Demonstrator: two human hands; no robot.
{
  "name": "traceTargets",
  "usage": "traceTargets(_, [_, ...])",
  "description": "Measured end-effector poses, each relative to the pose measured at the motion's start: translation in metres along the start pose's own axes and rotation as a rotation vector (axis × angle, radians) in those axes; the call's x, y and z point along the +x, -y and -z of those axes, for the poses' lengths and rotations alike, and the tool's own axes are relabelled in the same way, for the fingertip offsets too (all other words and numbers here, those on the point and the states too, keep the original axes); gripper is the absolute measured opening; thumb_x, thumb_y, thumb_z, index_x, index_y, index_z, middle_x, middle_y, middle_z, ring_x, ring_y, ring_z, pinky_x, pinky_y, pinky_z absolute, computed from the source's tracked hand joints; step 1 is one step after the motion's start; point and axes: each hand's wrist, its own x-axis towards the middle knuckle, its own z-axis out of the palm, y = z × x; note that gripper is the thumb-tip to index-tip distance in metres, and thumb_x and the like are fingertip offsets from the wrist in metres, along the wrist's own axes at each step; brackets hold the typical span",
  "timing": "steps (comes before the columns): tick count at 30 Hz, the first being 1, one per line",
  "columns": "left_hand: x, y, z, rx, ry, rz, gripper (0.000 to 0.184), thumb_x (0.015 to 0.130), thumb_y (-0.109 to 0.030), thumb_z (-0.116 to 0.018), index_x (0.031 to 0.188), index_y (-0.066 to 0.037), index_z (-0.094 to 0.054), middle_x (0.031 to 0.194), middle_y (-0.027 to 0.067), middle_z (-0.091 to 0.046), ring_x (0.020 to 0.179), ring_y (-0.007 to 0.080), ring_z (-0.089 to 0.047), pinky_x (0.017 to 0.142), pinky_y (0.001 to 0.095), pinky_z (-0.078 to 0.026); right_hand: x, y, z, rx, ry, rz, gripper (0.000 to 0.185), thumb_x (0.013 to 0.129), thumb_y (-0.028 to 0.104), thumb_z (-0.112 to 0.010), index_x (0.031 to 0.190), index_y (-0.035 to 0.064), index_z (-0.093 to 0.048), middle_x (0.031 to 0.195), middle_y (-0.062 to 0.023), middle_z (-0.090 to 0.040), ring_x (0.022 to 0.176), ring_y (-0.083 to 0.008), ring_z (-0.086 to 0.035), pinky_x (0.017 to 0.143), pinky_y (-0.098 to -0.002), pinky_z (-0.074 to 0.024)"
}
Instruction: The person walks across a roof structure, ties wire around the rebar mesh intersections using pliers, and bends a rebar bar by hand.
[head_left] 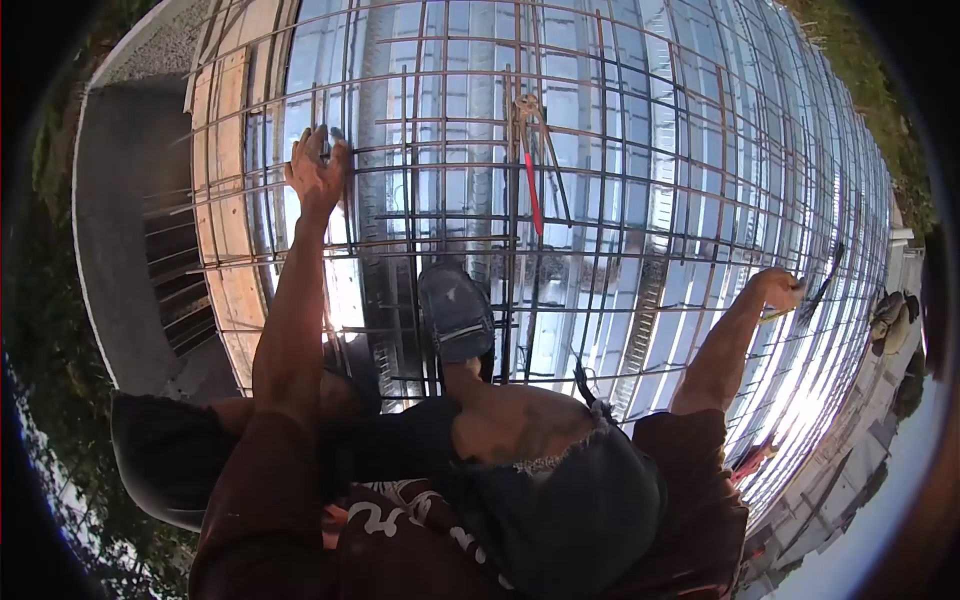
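Thin rebar rods [450,160] cross in a grid above shiny ribbed metal decking [560,350]. At the upper left, my left hand [318,170] rests on the rods near the wooden boards, its fingers spread. Out to the right, my right hand [778,288] is closed, with something small and yellow [776,315] at its fingers; dark tie wires [822,285] lie just beyond it. Pincers [531,165] with one red handle lie on the grid between my hands, touched by neither.
Wooden boards [222,160] edge the decking at the left, beside a grey concrete wall [110,230]. My shoe [456,310] stands on the grid at the centre. A bundle of wires [590,388] sticks up by my knee. Trees and pale blocks lie beyond.
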Motion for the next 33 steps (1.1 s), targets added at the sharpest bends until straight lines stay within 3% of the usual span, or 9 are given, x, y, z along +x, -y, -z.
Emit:
traceTargets(3, [0.013,-0.062,0.027,-0.71,-0.054,0.296,0.048,0.086,-0.033,-0.06,0.118,0.003,-0.052,0.112,0.0179,-0.057,0.107,0.0228,-0.053,0.094,0.0343,-0.039,0.03,0.088,0.033,0.128,0.152,0.627,0.023,0.089,0.016,-0.051,0.096,-0.0004,-0.065,0.081,-0.0139,-0.06,0.072,-0.0278,-0.056,0.062,-0.0358,-0.0462])
traceTargets(6, [0.019,-0.138,0.043,-0.915,-0.068,0.093,0.04,0.091,-0.026,-0.056,0.115,0.006,-0.053,0.108,0.0145,-0.059,0.102,0.0209,-0.056,0.093,0.033,-0.042,0.02,0.21,0.101,0.464,0.239,0.965,0.019,0.085,-0.002,-0.053,0.1,0.0028,-0.064,0.08,-0.0123,-0.058,0.066,-0.026,-0.054,0.059,-0.0355,-0.0443])
traceTargets(8, [0.015,-0.203,0.067,-1.107,0.236,0.085,0.053,0.093,-0.035,-0.05,0.13,0.003,-0.041,0.116,0.0178,-0.057,0.108,0.0255,-0.056,0.098,0.0372,-0.041,-0.017,0.277,0.154,0.655,0.855,0.643,0.023,0.082,-0.006,-0.055,0.103,0.0019,-0.062,0.079,-0.0126,-0.057,0.068,-0.0238,-0.054,0.059,-0.0336,-0.044])
traceTargets(12, [0.01,-0.259,0.083,-1.707,0.346,0.219,0.067,0.095,-0.045,-0.038,0.141,-0.003,-0.015,0.123,0.0204,-0.05,0.114,0.0289,-0.051,0.095,0.0381,-0.04,-0.132,0.327,0.219,0.931,1.575,0.856,0.022,0.082,-0.001,-0.054,0.104,0.0014,-0.058,0.084,-0.0134,-0.054,0.077,-0.0297,-0.058,0.067,-0.0392,-0.048])
traceTargets(14, [0.02,-0.252,0.095,-1.725,0.117,0.396,0.041,0.097,-0.038,-0.039,0.123,-0.007,-0.041,0.076,0.0022,-0.053,0.073,0.0137,-0.056,0.073,0.0291,-0.048,-0.189,0.33,0.237,1.177,1.511,1.063,0.018,0.083,0.001,-0.053,0.1,-0.0026,-0.057,0.083,-0.0158,-0.054,0.077,-0.0341,-0.057,0.067,-0.042,-0.0469])
traceTargets(16, [0.029,-0.218,0.101,-1.775,0.062,0.469,0.029,0.098,-0.033,-0.038,0.109,-0.009,-0.049,0.06,-0.0051,-0.033,0.052,0.0057,-0.035,0.052,0.0213,-0.038,-0.21,0.342,0.269,1.153,1.744,0.789,0.017,0.087,0.006,-0.051,0.1,-0.0031,-0.057,0.081,-0.0207,-0.056,0.079,-0.038,-0.056,0.07,-0.0446,-0.0457])
traceTargets(22, [0.05,-0.136,0.122,-1.779,-0.295,0.616,0.024,0.098,-0.03,-0.036,0.101,-0.01,-0.05,0.06,-0.0051,-0.031,0.047,0.005,-0.028,0.04,0.0193,-0.023,-0.266,0.315,0.32,1.296,1.737,0.571,0.027,0.092,0.017,-0.046,0.111,0.0018,-0.057,0.086,-0.0214,-0.061,0.078,-0.0376,-0.06,0.07,-0.0429,-0.0472])
traceTargets(28, [0.053,-0.102,0.159,-1.695,-0.415,0.493,0.045,0.096,-0.049,-0.034,0.112,-0.01,-0.049,0.064,-0.0036,-0.035,0.048,0.0047,-0.028,0.04,0.0182,-0.023,-0.252,0.304,0.336,0.787,2.408,0.75,0.038,0.094,0.028,-0.04,0.12,0.0054,-0.055,0.098,-0.0207,-0.063,0.083,-0.0341,-0.063,0.074,-0.036,-0.0482])
traceTargets(33, [0.051,-0.08,0.178,-1.869,-0.445,0.517,0.054,0.095,-0.055,-0.029,0.105,-0.006,-0.051,0.061,-0.0022,-0.034,0.047,0.0065,-0.027,0.041,0.0197,-0.021,-0.255,0.308,0.337,1.014,2.422,0.759,0.038,0.094,0.028,-0.041,0.123,0.0071,-0.055,0.064,-0.0081,-0.051,0.059,-0.018,-0.05,0.061,-0.031,-0.0426])
